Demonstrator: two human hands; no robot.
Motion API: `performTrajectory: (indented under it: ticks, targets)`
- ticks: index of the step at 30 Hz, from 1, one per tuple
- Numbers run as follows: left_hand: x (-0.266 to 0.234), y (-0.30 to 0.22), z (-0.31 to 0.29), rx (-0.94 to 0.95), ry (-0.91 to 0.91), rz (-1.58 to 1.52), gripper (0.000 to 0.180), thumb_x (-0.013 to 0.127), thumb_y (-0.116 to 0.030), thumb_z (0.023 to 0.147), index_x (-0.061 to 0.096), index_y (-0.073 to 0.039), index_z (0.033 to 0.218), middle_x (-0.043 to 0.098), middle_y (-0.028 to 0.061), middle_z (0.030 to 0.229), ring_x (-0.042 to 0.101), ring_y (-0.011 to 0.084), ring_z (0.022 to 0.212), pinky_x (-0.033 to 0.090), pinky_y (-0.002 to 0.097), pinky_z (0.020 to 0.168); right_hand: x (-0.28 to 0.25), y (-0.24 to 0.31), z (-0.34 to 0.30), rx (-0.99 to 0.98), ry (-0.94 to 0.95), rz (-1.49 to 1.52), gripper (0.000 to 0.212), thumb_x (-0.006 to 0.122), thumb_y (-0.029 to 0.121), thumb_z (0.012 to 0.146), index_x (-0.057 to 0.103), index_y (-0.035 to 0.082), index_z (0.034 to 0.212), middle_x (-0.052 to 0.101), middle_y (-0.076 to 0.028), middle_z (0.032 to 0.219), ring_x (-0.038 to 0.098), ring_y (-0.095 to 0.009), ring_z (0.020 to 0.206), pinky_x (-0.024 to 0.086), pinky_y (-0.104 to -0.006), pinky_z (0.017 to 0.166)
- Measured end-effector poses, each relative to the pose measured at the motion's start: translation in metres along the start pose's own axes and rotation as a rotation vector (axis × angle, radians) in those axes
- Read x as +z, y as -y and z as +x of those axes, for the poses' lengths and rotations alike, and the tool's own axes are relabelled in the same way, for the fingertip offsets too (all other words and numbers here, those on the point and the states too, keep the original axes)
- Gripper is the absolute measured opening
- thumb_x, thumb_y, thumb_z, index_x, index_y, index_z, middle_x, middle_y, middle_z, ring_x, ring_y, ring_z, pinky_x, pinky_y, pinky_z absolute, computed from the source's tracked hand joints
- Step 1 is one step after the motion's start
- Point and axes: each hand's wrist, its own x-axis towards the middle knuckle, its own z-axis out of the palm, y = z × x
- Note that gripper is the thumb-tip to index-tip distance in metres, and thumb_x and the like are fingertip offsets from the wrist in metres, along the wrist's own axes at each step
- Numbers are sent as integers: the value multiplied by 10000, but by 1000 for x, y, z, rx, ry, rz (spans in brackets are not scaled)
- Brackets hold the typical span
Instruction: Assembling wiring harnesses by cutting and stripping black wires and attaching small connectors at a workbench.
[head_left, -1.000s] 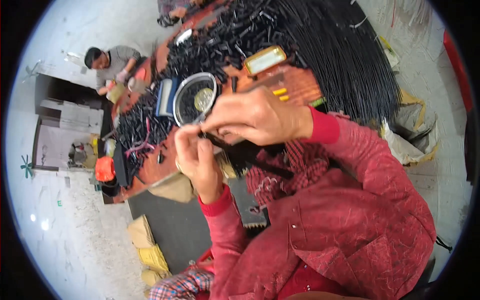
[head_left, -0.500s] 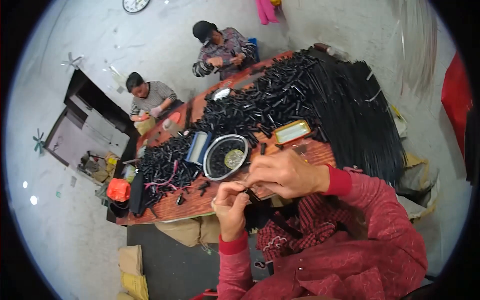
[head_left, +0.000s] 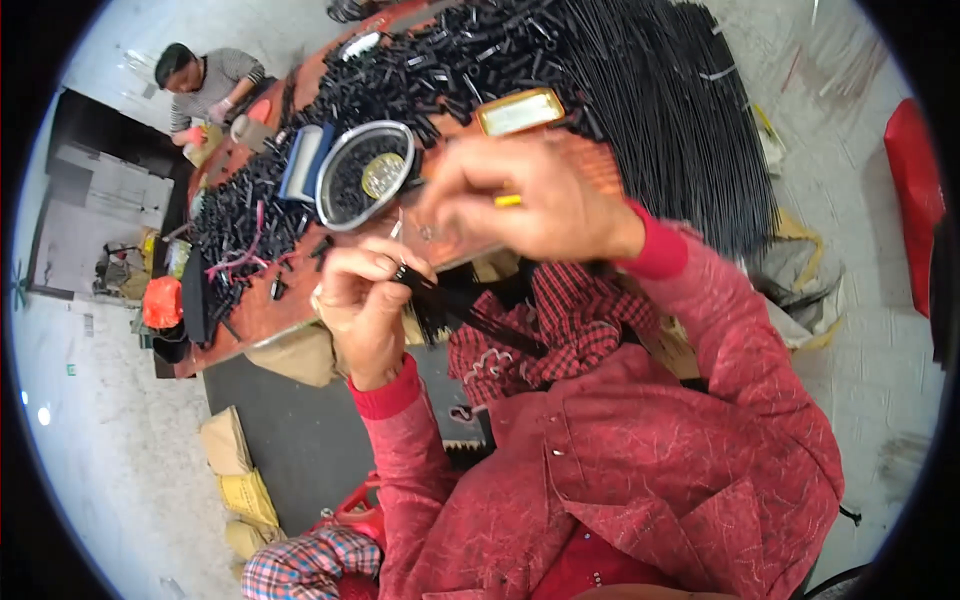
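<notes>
My left hand (head_left: 358, 300) grips a bundle of thin black rods (head_left: 470, 312) that slants down to the right over my lap. My right hand (head_left: 525, 200) hovers just above it, blurred, its fingertips pinched together near the top end of the bundle; whether they hold a small piece is unclear. Both hands are at the near edge of a reddish worktable (head_left: 262, 312). Just beyond them stands a round metal bowl (head_left: 365, 172) with small black pieces and a round yellowish disc in it.
Heaps of short black tubes (head_left: 440, 60) and long black rods (head_left: 670, 110) cover the table. A blue box (head_left: 300, 165) and a yellow-rimmed tin (head_left: 520, 112) flank the bowl. A seated co-worker (head_left: 205, 80) works at the far left end. Sacks (head_left: 235, 455) lie on the floor.
The view has dipped back toward the table, so the second co-worker is out of sight. My right hand has risen and is moving fast; my left hand still holds the rod bundle.
</notes>
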Motion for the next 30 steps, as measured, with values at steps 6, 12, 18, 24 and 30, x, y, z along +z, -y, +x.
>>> performTrajectory:
  ticks: [6, 12, 18, 24, 30]
  targets:
    - [3, 10, -4, 3, -30, 68, 181, 664, -16, 828, 509, -59, 909, 590, 122, 906, 574, 221, 865, 473, 356, 833, 21, 6, -28, 175, 82, 224, 160, 687, 129, 870, 627, 13, 962, 625, -58, 891, 615, -131, 811, 488, -279, 697]
    - [9, 7, -9, -22, 1, 66, 185, 651, -66, 886, 471, -91, 922, 480, 53, 853, 485, 172, 812, 418, 315, 823, 32, -5, -32, 294, 123, 451, 181, 685, 177, 881, 633, 15, 944, 636, -37, 774, 584, -100, 741, 469, -272, 655]
    - [-7, 16, -6, 21, 39, 74, 242, 699, -153, 865, 464, -114, 909, 471, 53, 829, 462, 164, 763, 415, 289, 727, 28, -8, -25, 300, 178, 568, 213, 688, 224, 890, 632, 20, 874, 631, 0, 780, 558, -68, 744, 462, -262, 649]
    - [-3, 11, -9, 69, 23, -87, 253, 775, -142, 797, 535, -99, 861, 555, 82, 809, 495, 172, 735, 413, 277, 661, 31, -1, -17, 397, 271, 576, 249, 663, 258, 907, 619, 19, 855, 624, 13, 778, 548, -55, 725, 450, -240, 643]
    - [-3, 12, -13, 77, 14, -102, 241, 770, -156, 804, 544, -103, 869, 541, 69, 805, 485, 175, 753, 404, 272, 675, 42, 6, -22, 400, 222, 461, 228, 648, 251, 912, 601, 32, 870, 580, 23, 742, 508, -54, 700, 422, -242, 621]
